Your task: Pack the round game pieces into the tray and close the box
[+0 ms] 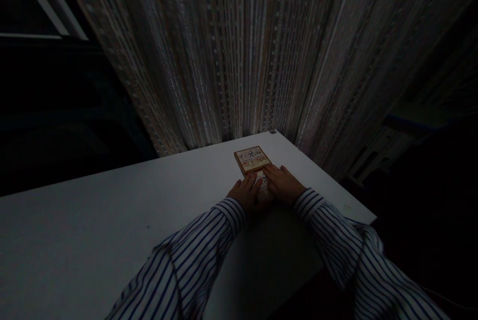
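Note:
A small flat box (252, 159) with a brown rim and a pale printed top lies on the white table (112, 220), near its far right corner. My left hand (246, 192) and my right hand (283, 183) rest side by side just in front of it, fingers stretched forward over a second printed piece (263, 180) that shows between them. Both hands lie flat on that piece, fingertips touching the near edge of the box. Striped sleeves cover both arms. The scene is dim.
A long pale curtain (254, 51) hangs right behind the table's far edge. Dark space lies to the left and right. The table's right edge (358, 200) runs close to my right arm.

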Available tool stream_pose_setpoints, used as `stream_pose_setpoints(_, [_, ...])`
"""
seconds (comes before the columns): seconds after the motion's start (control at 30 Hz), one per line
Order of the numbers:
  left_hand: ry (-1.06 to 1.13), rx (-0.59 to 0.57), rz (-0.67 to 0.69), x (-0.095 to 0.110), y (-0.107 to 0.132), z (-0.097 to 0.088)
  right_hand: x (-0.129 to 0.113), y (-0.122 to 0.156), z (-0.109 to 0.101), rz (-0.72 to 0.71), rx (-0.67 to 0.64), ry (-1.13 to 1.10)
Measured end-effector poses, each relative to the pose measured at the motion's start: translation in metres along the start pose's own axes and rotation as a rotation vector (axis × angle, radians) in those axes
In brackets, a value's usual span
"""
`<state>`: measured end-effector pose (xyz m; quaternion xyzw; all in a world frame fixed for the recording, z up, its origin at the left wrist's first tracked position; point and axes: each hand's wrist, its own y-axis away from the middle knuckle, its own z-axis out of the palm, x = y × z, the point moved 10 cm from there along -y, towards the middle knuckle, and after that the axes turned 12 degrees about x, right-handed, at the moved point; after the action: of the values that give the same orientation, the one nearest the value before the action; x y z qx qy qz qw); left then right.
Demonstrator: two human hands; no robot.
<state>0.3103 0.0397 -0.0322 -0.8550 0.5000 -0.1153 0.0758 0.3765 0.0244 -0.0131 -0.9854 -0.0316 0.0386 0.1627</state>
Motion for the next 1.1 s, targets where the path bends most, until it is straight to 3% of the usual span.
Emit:
stream_pose_setpoints(0.3, [0.036, -0.022, -0.035, -0.001, 0.001, -0.001, -0.007, -0.007, 0.008, -0.017, -0.028, -0.02])
stream_pose_setpoints(0.7, [0.025, -0.007, -0.026, 0.0, 0.003, -0.003, 0.031, 0.009, 0.013, 0.118, -0.031, -0.035])
stream_pose_setpoints(1.1, [0.03, 0.01, -0.027, 0.0, 0.002, -0.004, 0.02, 0.022, 0.014, 0.069, -0.01, 0.004])
